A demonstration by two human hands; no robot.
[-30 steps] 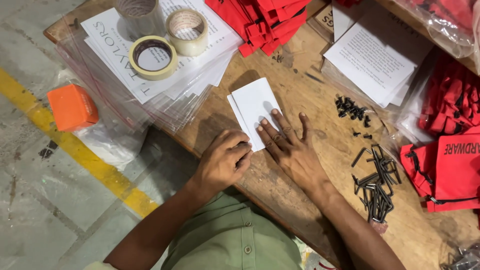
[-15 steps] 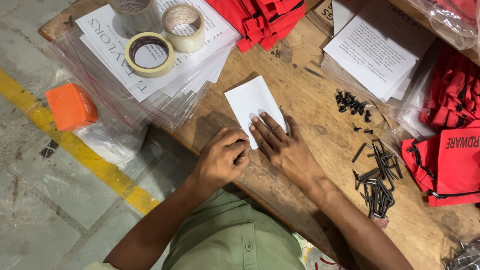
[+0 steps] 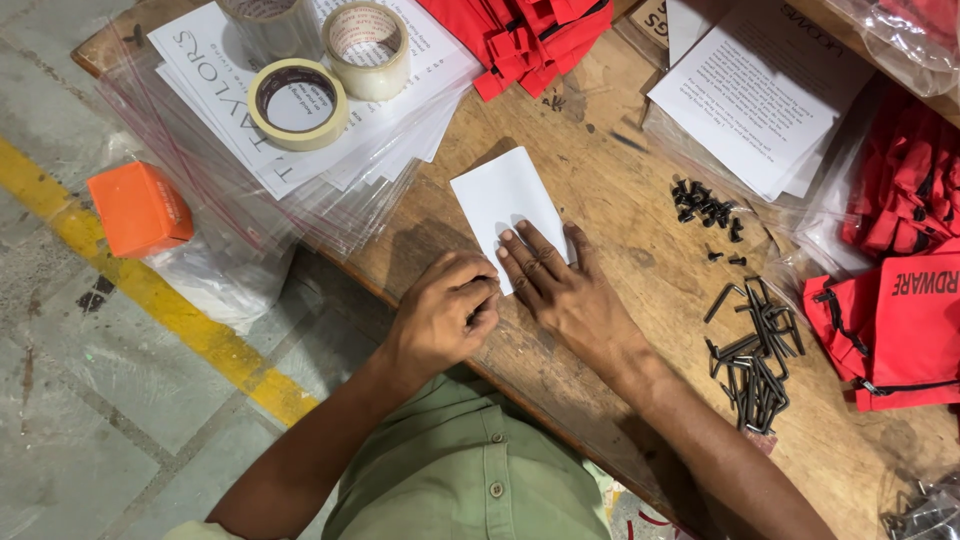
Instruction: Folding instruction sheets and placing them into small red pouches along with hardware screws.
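So the white paper (image 3: 505, 200) looks more squared up than a second ago, when two offset edges were showing like a loose fold. Now it reads as one flat rectangle, so I'd guess the fold is being pressed down. The right hand (image 3: 560, 290) has stayed flat on the paper's near corner, fingers spread and pinning it to the wooden surface (image 3: 620, 180). The left hand (image 3: 445, 315) is curled into a loose fist right beside it, knuckles touching the paper's near edge; I can't tell if it's pinching anything.

Stuff around:
- Beyond the left hand, a stack of clear bags with white printed sheets (image 3: 330, 130), three tape rolls (image 3: 297, 102) sitting on top.
- Further left, down on the floor, a small orange box (image 3: 138, 208) on a plastic bag.
- Straight ahead of the hands, a pile of red fabric pouches (image 3: 525, 35).
- Beyond the right hand, white printed leaflets (image 3: 750, 100) in a stack.
- To the right, small black screws (image 3: 705, 205), a heap of black hex keys (image 3: 755, 355), then more red pouches (image 3: 905, 320) with white lettering.
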